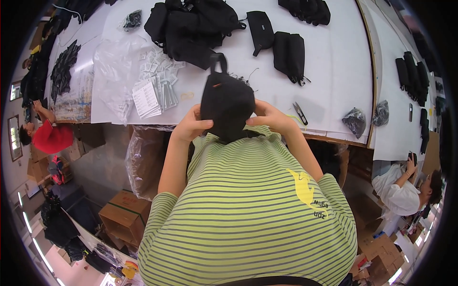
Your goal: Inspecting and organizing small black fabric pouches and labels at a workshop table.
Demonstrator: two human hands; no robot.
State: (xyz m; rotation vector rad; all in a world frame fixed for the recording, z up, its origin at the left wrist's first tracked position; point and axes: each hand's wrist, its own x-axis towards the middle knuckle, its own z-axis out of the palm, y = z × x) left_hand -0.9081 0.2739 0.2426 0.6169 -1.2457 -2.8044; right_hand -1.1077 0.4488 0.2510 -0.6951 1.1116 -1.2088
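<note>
Close to my body, at the table's near edge, a black fabric pouch (226, 105) stands up with a loop strap at its top and a small orange mark. My left hand (192, 125) grips its left side, thumb across the front. On the opposite side my right hand (272, 117) holds it too, thumb pressed to the fabric. Both sets of fingertips are partly hidden behind the pouch. Just left of it lie stacked white printed cards (151, 99) and loose small tags (160, 64). To the right, small black-handled scissors (300, 113) rest on the table.
A heap of black bags (191, 28) covers the far middle, with black pouches (288, 55) beside it. Clear plastic (112, 71) lies at left; a bagged dark bundle (354, 121) sits at right. People in red (52, 138) and white (398, 190) are at other tables. Cartons (125, 214) stand below.
</note>
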